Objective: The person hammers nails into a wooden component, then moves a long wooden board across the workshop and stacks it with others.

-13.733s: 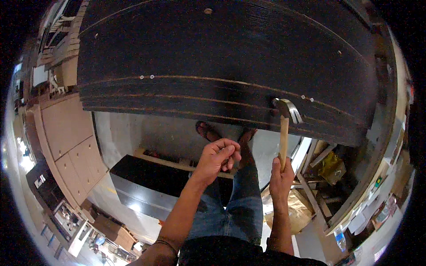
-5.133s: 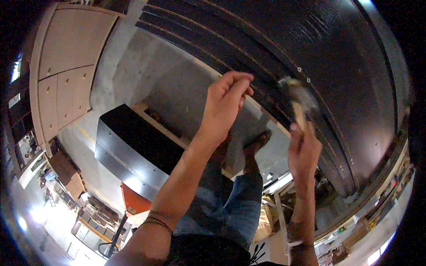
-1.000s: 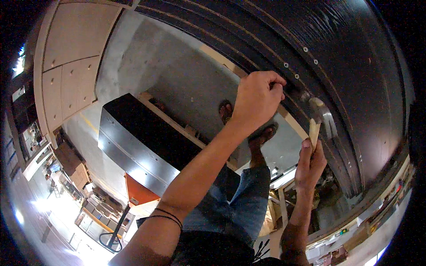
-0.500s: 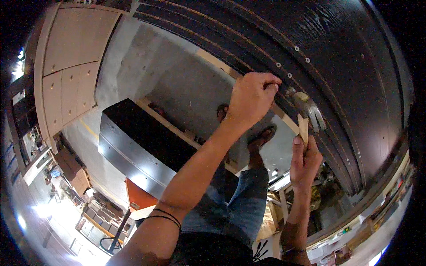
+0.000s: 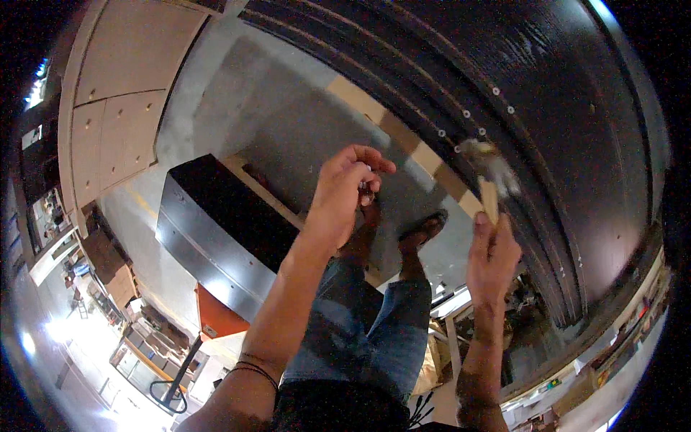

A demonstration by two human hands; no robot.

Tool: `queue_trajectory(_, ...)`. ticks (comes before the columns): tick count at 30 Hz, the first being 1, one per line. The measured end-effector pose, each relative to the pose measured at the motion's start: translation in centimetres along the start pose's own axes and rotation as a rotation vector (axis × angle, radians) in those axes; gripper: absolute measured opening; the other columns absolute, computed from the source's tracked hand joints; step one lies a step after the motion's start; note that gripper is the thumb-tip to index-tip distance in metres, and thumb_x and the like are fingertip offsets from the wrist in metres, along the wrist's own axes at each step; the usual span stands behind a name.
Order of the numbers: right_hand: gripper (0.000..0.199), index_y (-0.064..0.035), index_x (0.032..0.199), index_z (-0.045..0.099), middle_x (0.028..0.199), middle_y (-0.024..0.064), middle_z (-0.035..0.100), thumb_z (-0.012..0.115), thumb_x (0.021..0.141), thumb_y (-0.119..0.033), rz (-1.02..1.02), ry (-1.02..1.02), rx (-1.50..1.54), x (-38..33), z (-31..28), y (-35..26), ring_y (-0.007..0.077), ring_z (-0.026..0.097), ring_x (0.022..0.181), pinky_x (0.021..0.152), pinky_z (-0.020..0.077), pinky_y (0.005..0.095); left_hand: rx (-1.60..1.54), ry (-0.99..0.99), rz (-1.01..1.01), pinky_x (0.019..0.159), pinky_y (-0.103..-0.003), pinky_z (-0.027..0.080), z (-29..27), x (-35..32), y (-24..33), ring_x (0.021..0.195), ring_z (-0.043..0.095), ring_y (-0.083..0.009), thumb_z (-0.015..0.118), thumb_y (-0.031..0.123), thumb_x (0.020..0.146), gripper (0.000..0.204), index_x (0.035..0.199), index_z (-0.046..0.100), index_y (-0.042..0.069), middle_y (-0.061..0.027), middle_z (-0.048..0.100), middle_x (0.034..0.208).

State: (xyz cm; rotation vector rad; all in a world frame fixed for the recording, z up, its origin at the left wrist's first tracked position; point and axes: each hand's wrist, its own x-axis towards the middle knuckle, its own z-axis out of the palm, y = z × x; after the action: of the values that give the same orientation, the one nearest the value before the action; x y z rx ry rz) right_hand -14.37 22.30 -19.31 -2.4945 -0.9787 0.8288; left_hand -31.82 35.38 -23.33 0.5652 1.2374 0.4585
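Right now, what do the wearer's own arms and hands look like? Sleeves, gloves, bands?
Left hand and right hand: ungloved. Left forearm and right forearm: no sleeves over the visible lengths. Thin dark bands circle the left forearm, well back from the hand; none discernible on the right. Black top at bottom centre.

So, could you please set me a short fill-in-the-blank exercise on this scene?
1. The bare right hand grips a silvery-headed hammer by its pale handle, made of ____.
2. Small, round, white fittings sit in pairs on the wide, flat, stacked panels, which are coloured ____.
3. The bare left hand, fingers curled, shows against the smooth grey ____.
4. An angular piece beside the long, glossy, black box at lower left is coloured ____.
Missing words: wood; black; floor; orange.
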Motion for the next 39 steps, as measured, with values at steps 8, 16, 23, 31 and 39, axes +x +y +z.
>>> queue_trajectory(8,0.031,-0.0013,0.079,0.05,0.059,0.0206,0.054,0.051,0.091,-0.03,-0.117,0.017,-0.11,1.4,1.7,0.5,0.0396,0.056,0.057,0.05,0.0395,0.0465,0.103,-0.039,-0.065,0.049,-0.021,0.035,-1.2,-1.0,-0.5,0.059,0.048,-0.0061,0.05,0.011,0.088,0.015,0.099,0.055,0.004,-0.0067,0.065,0.086)
queue_trajectory(16,0.025,-0.0021,0.079,0.05,0.056,0.0182,0.052,0.056,0.089,-0.025,-0.066,-0.076,-0.048,1.0,0.6,0.2,0.0355,0.056,0.053,0.046,0.038,0.0421,0.29,0.001,-0.061,0.049,-0.018,0.033,2.4,-2.8,-1.6,0.055,0.045,-0.004,0.058,0.016,0.088,0.012,0.09,0.063,0.006,0.0028,0.053,0.065)
queue_trajectory(23,0.03,-0.0032,0.092,0.053,0.066,0.0205,0.06,0.055,0.089,-0.033,0.009,-0.17,0.211,-3.2,-2.5,4.6,0.04,0.059,0.062,0.052,0.045,0.0473,0.266,-0.071,0.0,0.051,-0.016,0.036,5.2,-3.9,-3.6,0.059,0.046,-0.0028,0.062,0.015,0.086,0.015,0.1,0.064,0.007,0.0004,0.063,0.081)
queue_trajectory(31,0.023,-0.0031,0.086,0.055,0.068,0.0173,0.06,0.058,0.087,-0.026,0.383,-0.016,0.368,-11.5,-3.5,15.9,0.0324,0.059,0.058,0.054,0.0443,0.0404,0.609,-0.436,0.001,0.052,-0.017,0.036,15.8,-4.9,-10.8,0.061,0.05,-0.0028,0.058,0.012,0.088,0.018,0.103,0.065,0.007,-0.0032,0.067,0.084)
queue_trajectory(39,0.033,-0.0032,0.077,0.05,0.061,-0.0046,0.037,0.052,0.093,-0.033,0.541,0.325,0.523,-14.3,-6.6,23.9,0.006,0.034,0.056,0.049,0.0275,0.0231,0.779,-0.591,0.328,0.069,-0.028,0.05,26.9,-5.4,-17.5,0.077,0.065,-0.0165,0.053,0.006,0.087,0.021,0.103,0.064,-0.001,-0.0107,0.069,0.085)
